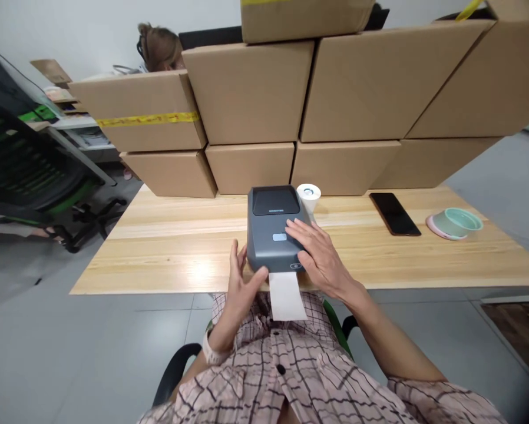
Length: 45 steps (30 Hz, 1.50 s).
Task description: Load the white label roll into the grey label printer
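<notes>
A dark grey label printer stands near the front edge of the wooden table. White label paper hangs out of its front, over the table edge. My left hand is at the printer's left front corner, its fingers apart and holding nothing, the thumb by the corner. My right hand lies with spread fingers on the top right of the printer, near the light button. Behind the printer's right side stands a white paper roll.
Stacked cardboard boxes line the back of the wooden table. On the right are a black phone and a mint-green cup on a pink base. A black chair stands at the left. A person's head shows behind the boxes.
</notes>
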{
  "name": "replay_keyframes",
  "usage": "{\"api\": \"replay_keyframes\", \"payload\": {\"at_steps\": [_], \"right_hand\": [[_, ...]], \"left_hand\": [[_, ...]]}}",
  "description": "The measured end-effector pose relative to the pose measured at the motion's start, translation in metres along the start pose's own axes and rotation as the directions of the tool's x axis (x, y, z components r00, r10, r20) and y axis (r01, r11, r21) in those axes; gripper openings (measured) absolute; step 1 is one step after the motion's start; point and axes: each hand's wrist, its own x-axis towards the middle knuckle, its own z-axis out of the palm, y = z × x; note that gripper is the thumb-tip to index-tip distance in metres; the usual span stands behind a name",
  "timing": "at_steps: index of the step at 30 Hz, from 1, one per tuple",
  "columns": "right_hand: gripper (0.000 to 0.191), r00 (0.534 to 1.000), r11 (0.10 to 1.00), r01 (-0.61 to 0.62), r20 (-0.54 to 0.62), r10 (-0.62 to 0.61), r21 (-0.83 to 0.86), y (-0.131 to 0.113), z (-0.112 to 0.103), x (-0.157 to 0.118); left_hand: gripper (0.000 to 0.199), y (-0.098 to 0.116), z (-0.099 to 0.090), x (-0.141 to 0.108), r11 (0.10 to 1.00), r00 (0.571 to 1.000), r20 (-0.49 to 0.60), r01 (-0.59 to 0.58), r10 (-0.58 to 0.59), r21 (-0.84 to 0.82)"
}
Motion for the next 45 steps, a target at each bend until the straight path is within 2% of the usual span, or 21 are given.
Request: {"api": "replay_keyframes", "payload": {"at_steps": [3, 5, 7, 9, 11, 15, 18, 20, 22, 24, 26, 28, 31, 33, 36, 39, 42, 44, 45], "right_hand": [[0.044, 0.999, 0.999, -0.006, 0.033, 0.004, 0.047, 0.0, -0.004, -0.002], [0.043, 0.997, 0.999, -0.006, 0.072, 0.004, 0.034, -0.002, -0.007, -0.002], [0.043, 0.994, 1.0, -0.004, 0.111, 0.006, -0.013, -0.004, -0.01, 0.0], [0.042, 0.991, 0.998, -0.014, 0.133, 0.023, -0.068, -0.008, -0.012, 0.003], [0.039, 0.989, 0.992, -0.026, 0.138, 0.043, -0.121, -0.012, -0.012, 0.008], [0.034, 0.989, 0.988, -0.027, 0.138, 0.049, -0.152, -0.015, -0.012, 0.014], [0.04, 0.988, 0.998, -0.045, 0.149, 0.05, -0.039, -0.01, -0.019, 0.008], [0.05, 0.993, 0.996, -0.082, 0.095, 0.077, 0.045, -0.004, -0.026, 0.0], [0.062, 0.994, 0.99, -0.11, 0.016, 0.109, 0.093, 0.001, -0.032, -0.008], [0.069, 0.993, 0.988, -0.117, -0.007, 0.118, 0.105, 0.005, -0.035, -0.011], [0.074, 0.992, 0.986, -0.125, 0.004, 0.126, 0.108, 0.006, -0.035, -0.009], [0.077, 0.99, 0.985, -0.141, 0.008, 0.141, 0.097, 0.005, -0.032, 0.001], [0.078, 0.987, 0.988, -0.151, -0.046, 0.152, 0.036, 0.005, -0.031, 0.03], [0.078, 0.984, 0.991, -0.136, -0.117, 0.134, -0.004, 0.011, -0.031, 0.06], [0.08, 0.968, 0.989, -0.144, -0.205, 0.146, 0.023, 0.032, -0.033, 0.113], [0.081, 0.959, 0.98, -0.183, -0.205, 0.194, 0.075, 0.054, -0.035, 0.155], [0.077, 0.962, 0.995, -0.094, -0.258, 0.094, 0.013, 0.057, -0.035, 0.165], [0.057, 0.957, 0.999, 0.003, -0.291, -0.013, -0.037, 0.049, -0.034, 0.155], [0.045, 0.97, 0.998, 0.038, -0.24, -0.047, -0.042, 0.045, -0.032, 0.148]], "left_hand": [[0.09, -0.005, -0.007, -0.033, 0.995, 0.996, -0.073, 0.06, -0.054, 0.082], [0.057, -0.007, -0.009, -0.053, 0.989, 0.99, -0.119, 0.085, -0.07, 0.123], [0.038, -0.008, -0.009, -0.061, 0.978, 0.983, 0.03, 0.178, -0.182, 0.113], [0.042, -0.008, -0.005, -0.058, 0.951, 0.93, 0.202, 0.291, -0.306, 0.101], [0.044, -0.008, -0.001, -0.048, 0.931, 0.887, 0.283, 0.351, -0.364, 0.096], [0.047, -0.008, 0.0, -0.037, 0.95, 0.916, 0.251, 0.294, -0.312, 0.108], [0.046, -0.005, -0.014, -0.038, 0.962, 0.939, 0.227, 0.229, -0.259, 0.151], [0.047, -0.003, -0.027, -0.037, 0.972, 0.969, 0.145, 0.178, -0.2, 0.151], [0.047, -0.002, -0.039, -0.03, 0.986, 0.992, 0.018, 0.122, -0.125, 0.116], [0.044, 0.001, -0.046, -0.018, 0.995, 0.995, -0.086, 0.064, -0.056, 0.082], [0.04, 0.005, -0.048, -0.003, 0.997, 0.99, -0.142, 0.007, 0.004, 0.08], [0.036, 0.01, -0.045, 0.013, 0.992, 0.986, -0.153, -0.043, 0.06, 0.115], [0.035, 0.019, -0.036, 0.039, 0.977, 0.987, -0.116, -0.085, 0.109, 0.196], [0.043, 0.023, -0.027, 0.058, 0.97, 0.993, -0.067, -0.08, 0.098, 0.228], [0.061, 0.025, -0.013, 0.086, 0.976, 0.998, 0.023, -0.063, 0.059, 0.208], [0.074, 0.023, -0.002, 0.106, 0.985, 0.992, 0.115, -0.069, 0.051, 0.157], [0.079, 0.019, 0.001, 0.114, 0.985, 0.989, 0.137, -0.083, 0.063, 0.148], [0.077, 0.017, -0.001, 0.114, 0.98, 0.989, 0.13, -0.095, 0.073, 0.173], [0.076, 0.017, -0.003, 0.114, 0.975, 0.989, 0.126, -0.099, 0.074, 0.201]]}}
